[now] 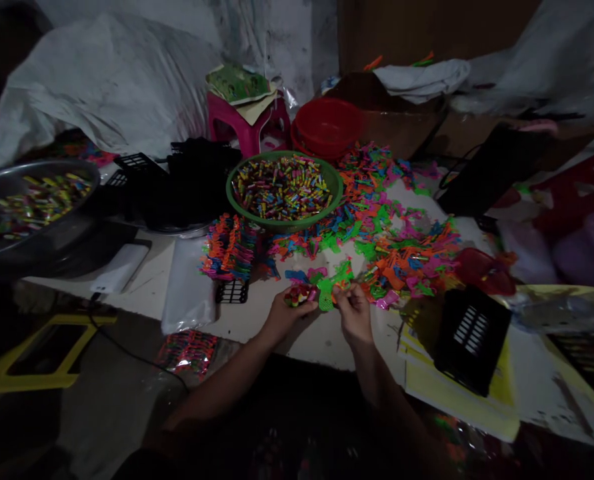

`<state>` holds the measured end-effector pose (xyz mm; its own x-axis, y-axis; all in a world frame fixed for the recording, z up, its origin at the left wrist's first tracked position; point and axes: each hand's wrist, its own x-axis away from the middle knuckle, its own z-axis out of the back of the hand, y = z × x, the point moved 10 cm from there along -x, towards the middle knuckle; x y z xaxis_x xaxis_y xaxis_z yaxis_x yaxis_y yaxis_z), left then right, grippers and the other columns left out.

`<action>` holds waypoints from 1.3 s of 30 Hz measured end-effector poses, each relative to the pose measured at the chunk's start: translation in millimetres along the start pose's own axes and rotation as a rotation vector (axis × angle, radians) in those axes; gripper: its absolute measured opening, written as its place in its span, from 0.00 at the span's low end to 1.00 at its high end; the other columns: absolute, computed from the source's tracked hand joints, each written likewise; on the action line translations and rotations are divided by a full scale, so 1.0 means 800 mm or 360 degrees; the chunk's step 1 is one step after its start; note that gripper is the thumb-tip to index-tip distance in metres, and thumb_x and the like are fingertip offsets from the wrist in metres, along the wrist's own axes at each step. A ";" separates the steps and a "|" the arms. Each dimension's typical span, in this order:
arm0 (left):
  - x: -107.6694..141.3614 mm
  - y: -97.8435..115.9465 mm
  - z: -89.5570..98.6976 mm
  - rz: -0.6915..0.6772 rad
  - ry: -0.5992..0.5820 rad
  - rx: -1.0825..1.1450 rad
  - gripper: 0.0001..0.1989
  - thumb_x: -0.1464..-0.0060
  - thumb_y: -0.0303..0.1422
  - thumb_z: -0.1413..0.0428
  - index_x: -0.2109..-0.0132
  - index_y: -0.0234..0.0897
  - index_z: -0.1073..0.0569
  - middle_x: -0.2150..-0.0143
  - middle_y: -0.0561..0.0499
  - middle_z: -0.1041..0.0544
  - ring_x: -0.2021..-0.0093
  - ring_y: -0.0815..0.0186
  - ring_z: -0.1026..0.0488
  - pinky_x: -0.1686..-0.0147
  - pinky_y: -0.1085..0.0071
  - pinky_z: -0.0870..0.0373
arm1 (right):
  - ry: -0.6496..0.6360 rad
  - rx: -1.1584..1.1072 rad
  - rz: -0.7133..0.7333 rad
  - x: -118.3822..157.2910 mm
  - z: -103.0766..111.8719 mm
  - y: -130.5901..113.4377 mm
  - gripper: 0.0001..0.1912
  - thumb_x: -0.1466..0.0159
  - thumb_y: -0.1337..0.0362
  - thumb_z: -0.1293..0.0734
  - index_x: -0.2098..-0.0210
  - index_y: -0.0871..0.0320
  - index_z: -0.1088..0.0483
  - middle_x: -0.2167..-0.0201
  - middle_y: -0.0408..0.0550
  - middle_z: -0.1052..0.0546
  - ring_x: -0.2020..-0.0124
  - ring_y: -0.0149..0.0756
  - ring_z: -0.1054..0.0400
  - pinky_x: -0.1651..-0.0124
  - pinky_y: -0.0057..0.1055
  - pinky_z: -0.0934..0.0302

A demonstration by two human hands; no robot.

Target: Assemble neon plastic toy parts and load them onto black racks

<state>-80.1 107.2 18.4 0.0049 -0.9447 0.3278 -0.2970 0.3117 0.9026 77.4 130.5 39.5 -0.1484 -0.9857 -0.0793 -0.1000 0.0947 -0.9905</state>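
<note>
In the middle of the white table, my left hand (287,319) is closed round several small shiny wrapped candies (303,295), mostly red and yellow. Close beside it, my right hand (357,315) pinches a green plastic toy piece (326,297) with holes in its flat part; a bit of orange shows at the fingertips. Which fingers bear the green piece is partly hidden. Just beyond both hands spreads a loose pile of orange, green, pink and blue plastic pieces (401,257). Behind that stands a green basin (235,208) full of small wrapped candies.
Stacked plastic pieces (229,250) and a clear plastic bag (189,287) lie left of my hands. A metal bowl (94,180) of candies and a white power bank (121,267) sit farther left. On the right is a black slotted tray (471,340); red basins (329,123) stand behind.
</note>
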 end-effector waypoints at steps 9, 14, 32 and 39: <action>-0.002 -0.011 0.006 -0.0010 0.0016 -0.0029 0.21 0.72 0.33 0.34 0.65 0.31 0.26 0.77 0.53 0.27 0.79 0.73 0.35 0.79 0.77 0.37 | -0.0081 0.0229 -0.0020 0.003 -0.015 0.010 0.14 0.45 0.55 0.37 0.63 0.56 0.38 0.76 0.41 0.32 0.76 0.28 0.38 0.73 0.25 0.41; 0.000 -0.010 0.009 0.0025 0.0060 -0.0001 0.19 0.72 0.34 0.34 0.68 0.31 0.27 0.80 0.56 0.29 0.80 0.73 0.36 0.81 0.77 0.38 | 0.0191 0.0317 0.0082 0.006 0.007 -0.004 0.14 0.44 0.54 0.38 0.62 0.56 0.35 0.73 0.43 0.29 0.73 0.29 0.35 0.70 0.26 0.39; 0.010 -0.044 0.002 -0.0081 0.0074 -0.0122 0.17 0.69 0.30 0.36 0.65 0.34 0.24 0.73 0.52 0.26 0.75 0.70 0.32 0.76 0.75 0.35 | 0.0134 0.0900 0.0200 0.021 0.002 0.011 0.21 0.39 0.59 0.46 0.50 0.58 0.37 0.69 0.48 0.26 0.72 0.34 0.33 0.68 0.29 0.38; -0.021 -0.066 0.055 0.0147 0.0309 0.0294 0.19 0.71 0.36 0.34 0.72 0.31 0.32 0.83 0.57 0.32 0.84 0.73 0.36 0.83 0.76 0.38 | 0.0542 0.1791 0.0390 -0.053 0.092 -0.028 0.23 0.41 0.60 0.41 0.50 0.67 0.35 0.56 0.64 0.30 0.57 0.49 0.36 0.57 0.45 0.42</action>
<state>-106.1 102.5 -47.2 0.1474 -0.8705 0.4696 -0.4735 0.3548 0.8062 158.7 160.0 57.1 -0.3127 -0.8552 -0.4133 0.8577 -0.0673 -0.5097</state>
